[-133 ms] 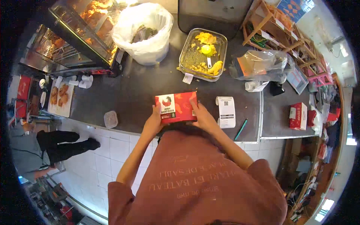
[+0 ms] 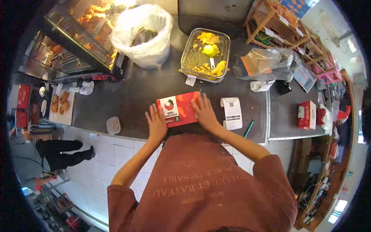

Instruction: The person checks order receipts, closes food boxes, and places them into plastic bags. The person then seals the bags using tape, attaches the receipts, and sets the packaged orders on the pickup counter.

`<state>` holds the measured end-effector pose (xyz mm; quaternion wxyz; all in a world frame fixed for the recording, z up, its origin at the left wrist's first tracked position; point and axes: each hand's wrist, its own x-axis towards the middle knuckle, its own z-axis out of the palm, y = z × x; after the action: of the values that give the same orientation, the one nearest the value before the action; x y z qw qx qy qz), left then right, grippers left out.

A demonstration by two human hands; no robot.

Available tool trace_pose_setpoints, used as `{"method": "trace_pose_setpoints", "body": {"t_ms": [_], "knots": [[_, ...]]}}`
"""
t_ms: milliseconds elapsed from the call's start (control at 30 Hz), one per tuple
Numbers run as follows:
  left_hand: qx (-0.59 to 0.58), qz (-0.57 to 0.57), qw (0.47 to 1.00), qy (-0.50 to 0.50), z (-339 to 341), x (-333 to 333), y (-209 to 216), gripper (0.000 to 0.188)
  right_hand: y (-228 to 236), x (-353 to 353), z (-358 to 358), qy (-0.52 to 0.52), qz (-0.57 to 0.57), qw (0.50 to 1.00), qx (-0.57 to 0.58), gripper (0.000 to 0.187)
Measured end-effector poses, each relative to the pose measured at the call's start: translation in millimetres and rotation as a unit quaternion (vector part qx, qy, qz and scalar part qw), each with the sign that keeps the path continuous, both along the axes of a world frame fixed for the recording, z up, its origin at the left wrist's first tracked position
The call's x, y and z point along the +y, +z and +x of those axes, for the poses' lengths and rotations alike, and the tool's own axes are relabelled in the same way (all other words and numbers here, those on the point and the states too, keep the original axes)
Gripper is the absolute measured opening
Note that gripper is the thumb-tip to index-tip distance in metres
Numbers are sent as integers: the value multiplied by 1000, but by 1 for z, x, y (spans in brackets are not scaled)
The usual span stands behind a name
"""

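Note:
A red and white cardboard food box is at the front edge of the dark counter, slightly turned, its printed face up. My left hand lies against its left end, fingers spread and stretched out. Over the right end rests my right hand, its fingers also straight and apart, touching the box. Neither hand is wrapped round it. To the right of the box lies a printed paper slip, with a green pen beside it.
Behind stand a clear tray of yellow food crumbs and a white bag-lined bin. A heated display case is at far left, near a tray of fried pieces. A small clear tub sits front left; another red box stands right.
My fingers have gone from gripping the box's ends to stretched out flat against it. The box has turned a little, its right end farther away. The view has shifted slightly.

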<state>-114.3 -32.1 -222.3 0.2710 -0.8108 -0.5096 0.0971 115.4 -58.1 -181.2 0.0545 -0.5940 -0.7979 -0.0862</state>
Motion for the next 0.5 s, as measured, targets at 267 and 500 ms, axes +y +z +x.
{"method": "trace_pose_setpoints", "body": {"t_ms": [267,500], "knots": [[-327,-318,848,-269,0,25,45,82,-4,11,21,202,-101,961,160,64],[-314,-247,868,-295,3,33,44,52,-7,1,9,72,-40,991,106,61]]}}
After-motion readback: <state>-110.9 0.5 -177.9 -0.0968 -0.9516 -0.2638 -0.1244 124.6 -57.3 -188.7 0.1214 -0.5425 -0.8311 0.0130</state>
